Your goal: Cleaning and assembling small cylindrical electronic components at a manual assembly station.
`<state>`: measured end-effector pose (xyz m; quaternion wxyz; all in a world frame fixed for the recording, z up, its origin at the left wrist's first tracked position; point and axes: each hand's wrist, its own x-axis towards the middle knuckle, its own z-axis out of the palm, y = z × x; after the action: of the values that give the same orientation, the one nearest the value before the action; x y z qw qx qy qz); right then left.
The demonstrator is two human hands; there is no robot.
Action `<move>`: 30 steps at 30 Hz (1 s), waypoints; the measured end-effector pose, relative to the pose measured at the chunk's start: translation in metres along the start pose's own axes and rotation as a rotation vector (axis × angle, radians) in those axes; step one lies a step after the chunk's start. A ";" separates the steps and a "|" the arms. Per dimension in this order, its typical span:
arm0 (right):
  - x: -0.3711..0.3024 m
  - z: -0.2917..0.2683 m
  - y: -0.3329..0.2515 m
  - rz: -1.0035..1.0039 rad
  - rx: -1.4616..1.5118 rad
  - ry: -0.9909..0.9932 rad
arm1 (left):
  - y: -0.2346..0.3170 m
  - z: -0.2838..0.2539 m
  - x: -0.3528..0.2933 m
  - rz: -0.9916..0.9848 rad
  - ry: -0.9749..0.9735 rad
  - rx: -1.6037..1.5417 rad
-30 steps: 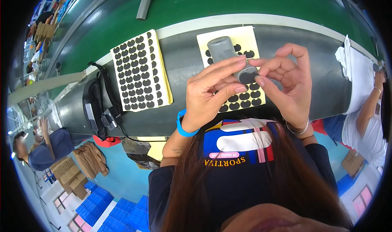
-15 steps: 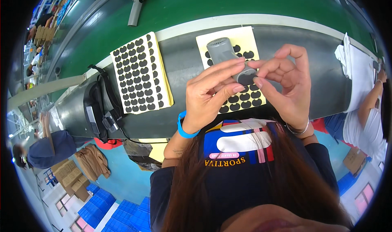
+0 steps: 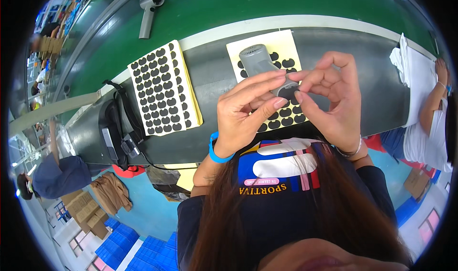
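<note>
Head view: your left hand curls around the near end of a gray handheld device, fingers on the far side and thumb on the near side; your right hand sets thumb and forefinger at the edge of a dark patch on that end. Whether these two pinch the patch or merely press it, you cannot tell. The step in hand appears to be seating the patch on the device's end; the next move likely calls for a steady left grip and even pressure along the patch's edge. Beyond your fingers, the device's vented head lies over a pale yellow sheet of black pieces on the desk. Farther left are stacked sheets, then a black strapped item. Across the desk, a second gray device lies on a green surface.
</note>
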<state>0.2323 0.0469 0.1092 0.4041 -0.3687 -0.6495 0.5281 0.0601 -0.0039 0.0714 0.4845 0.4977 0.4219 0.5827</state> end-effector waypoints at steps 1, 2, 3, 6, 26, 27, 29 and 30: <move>0.000 0.000 0.000 0.001 0.001 0.001 | 0.001 0.001 0.000 -0.001 -0.001 0.000; 0.000 0.000 0.000 0.003 -0.005 0.004 | 0.002 0.002 0.000 -0.014 0.009 -0.008; 0.000 0.000 -0.001 0.006 -0.011 0.007 | 0.003 0.004 0.000 -0.026 0.020 -0.017; 0.000 0.000 -0.002 -0.001 -0.036 0.005 | 0.002 0.008 0.001 -0.055 0.066 -0.071; -0.009 0.003 -0.005 -0.122 -0.372 0.091 | 0.000 0.013 0.002 -0.054 0.053 -0.043; -0.010 0.003 -0.005 -0.129 -0.392 0.100 | 0.000 0.013 0.002 -0.054 0.045 -0.037; -0.009 0.003 -0.011 -0.146 -0.453 0.083 | 0.000 0.013 0.002 -0.054 0.043 -0.035; -0.009 0.003 -0.013 -0.160 -0.513 0.067 | 0.000 0.012 0.002 -0.057 0.040 -0.034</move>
<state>0.2320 0.0355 0.1201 0.3590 -0.4239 -0.7755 0.3001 0.0724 -0.0018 0.0733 0.5008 0.4651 0.4357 0.5856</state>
